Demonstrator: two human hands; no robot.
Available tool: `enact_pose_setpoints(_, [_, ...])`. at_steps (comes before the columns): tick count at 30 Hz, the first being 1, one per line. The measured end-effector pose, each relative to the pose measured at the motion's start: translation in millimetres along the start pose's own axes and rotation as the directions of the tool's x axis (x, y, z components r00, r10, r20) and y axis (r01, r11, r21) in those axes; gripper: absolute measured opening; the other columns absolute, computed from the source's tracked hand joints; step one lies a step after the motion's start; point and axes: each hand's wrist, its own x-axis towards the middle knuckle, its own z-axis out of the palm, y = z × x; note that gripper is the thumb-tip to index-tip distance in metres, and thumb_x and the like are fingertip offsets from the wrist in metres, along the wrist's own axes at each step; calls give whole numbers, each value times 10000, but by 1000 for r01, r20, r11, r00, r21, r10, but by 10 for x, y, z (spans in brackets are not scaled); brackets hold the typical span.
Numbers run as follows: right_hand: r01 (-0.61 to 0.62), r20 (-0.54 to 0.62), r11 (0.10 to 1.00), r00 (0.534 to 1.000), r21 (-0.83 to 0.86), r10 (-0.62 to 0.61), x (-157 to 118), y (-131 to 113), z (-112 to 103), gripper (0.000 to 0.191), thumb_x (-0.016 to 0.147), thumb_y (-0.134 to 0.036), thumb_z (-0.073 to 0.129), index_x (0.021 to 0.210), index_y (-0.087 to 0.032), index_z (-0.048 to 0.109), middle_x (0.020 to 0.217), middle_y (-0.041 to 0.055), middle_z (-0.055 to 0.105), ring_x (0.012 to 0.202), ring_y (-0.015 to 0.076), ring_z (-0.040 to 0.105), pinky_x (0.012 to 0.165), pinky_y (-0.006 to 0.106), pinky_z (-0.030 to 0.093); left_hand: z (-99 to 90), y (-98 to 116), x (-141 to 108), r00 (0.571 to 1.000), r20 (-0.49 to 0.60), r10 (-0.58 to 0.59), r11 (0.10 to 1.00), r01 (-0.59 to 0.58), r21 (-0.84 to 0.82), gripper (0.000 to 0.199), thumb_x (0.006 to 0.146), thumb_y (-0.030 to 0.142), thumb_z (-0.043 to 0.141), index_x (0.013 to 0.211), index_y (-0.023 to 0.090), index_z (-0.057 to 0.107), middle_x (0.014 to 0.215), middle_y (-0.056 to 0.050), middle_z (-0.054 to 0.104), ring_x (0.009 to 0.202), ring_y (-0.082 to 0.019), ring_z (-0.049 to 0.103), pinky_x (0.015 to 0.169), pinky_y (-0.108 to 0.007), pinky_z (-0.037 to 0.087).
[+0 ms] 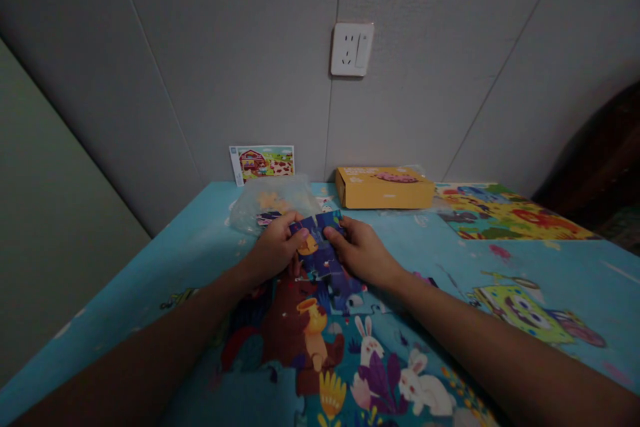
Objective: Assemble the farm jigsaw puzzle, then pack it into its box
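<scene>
My left hand and my right hand grip opposite sides of a small joined section of dark blue jigsaw puzzle pieces. Both thumbs press on its printed face, and a narrow gap shows near its top edge. The section is tilted up above a larger, partly assembled jigsaw puzzle with a brown bear, white rabbits and flowers. Its lower left part shows bare tablecloth. Just beyond my left hand lies a clear plastic bag with loose pieces in it.
A yellow box lies against the wall, and a picture card leans there further left. Another colourful puzzle lies flat at the back right. The blue cartoon tablecloth covers the surface. A white socket is on the wall.
</scene>
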Motion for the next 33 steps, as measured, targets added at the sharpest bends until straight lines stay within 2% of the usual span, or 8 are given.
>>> enact_pose_setpoints(3, [-51, 3, 988, 999, 148, 51, 20, 29, 5, 277, 876, -427, 523, 799, -173, 605, 667, 21, 655, 605, 164, 594, 550, 256, 450, 2, 19, -9, 1000, 2, 22, 998, -22, -64, 296, 810, 455, 549, 877, 209, 399, 421, 43, 576, 283, -150, 520, 271, -183, 367])
enact_pose_setpoints(10, [-120, -89, 960, 985, 253, 147, 50, 113, -9, 352, 818, -517, 573, 792, -168, 613, 593, 20, 627, 511, 160, 570, 479, 266, 444, -16, 58, -31, 995, 99, -11, 978, 32, -208, 448, 730, 444, 678, 989, 196, 409, 506, 42, 612, 300, -113, 511, 306, -172, 394])
enact_pose_setpoints(16, [-97, -230, 953, 959, 287, 167, 56, 50, -32, 359, 819, -537, 551, 789, -180, 577, 545, -12, 586, 437, 138, 526, 406, 230, 388, -49, -59, 27, 996, 21, -86, 987, 88, -137, 509, 734, 454, 657, 1073, 177, 399, 450, 40, 583, 299, -143, 523, 306, -186, 393])
enact_pose_setpoints(19, [-72, -250, 951, 956, 300, 151, 49, -5, -27, 338, 821, -513, 549, 816, -177, 582, 550, -15, 588, 455, 146, 532, 425, 237, 405, -29, -71, 23, 989, 3, -149, 986, 149, -77, 491, 762, 428, 638, 1101, 179, 385, 402, 53, 550, 311, -160, 536, 312, -190, 399])
enact_pose_setpoints(22, [-44, -300, 968, 946, 248, 120, 49, -25, -14, 323, 838, -489, 530, 829, -171, 581, 581, -10, 593, 481, 142, 523, 443, 233, 394, 78, 19, -34, 982, 51, -182, 975, 187, -119, 477, 746, 391, 677, 1072, 191, 391, 448, 60, 562, 342, -151, 555, 341, -197, 427])
enact_pose_setpoints(27, [-4, -444, 1000, 896, 12, 9, 55, 5, 14, 310, 881, -437, 486, 803, -158, 595, 693, 26, 631, 574, 141, 525, 509, 235, 373, 356, 157, -137, 971, 191, -143, 922, 200, -330, 420, 753, 436, 668, 989, 194, 418, 636, 44, 595, 484, -138, 630, 444, -245, 527])
enact_pose_setpoints(30, [-3, -452, 999, 892, -41, -16, 50, 16, 30, 300, 891, -426, 473, 812, -162, 591, 700, 27, 626, 587, 145, 528, 523, 241, 370, 453, 145, -164, 964, 252, -90, 948, 161, -276, 420, 710, 370, 726, 945, 184, 432, 617, 44, 590, 506, -139, 633, 448, -224, 520])
enact_pose_setpoints(33, [-15, -446, 1000, 895, -19, 5, 47, 13, 22, 292, 890, -443, 480, 810, -177, 568, 683, 22, 611, 582, 147, 530, 518, 242, 370, 457, 124, -174, 968, 233, -94, 970, 142, -197, 350, 718, 297, 711, 912, 180, 445, 571, 37, 593, 459, -128, 603, 413, -203, 491])
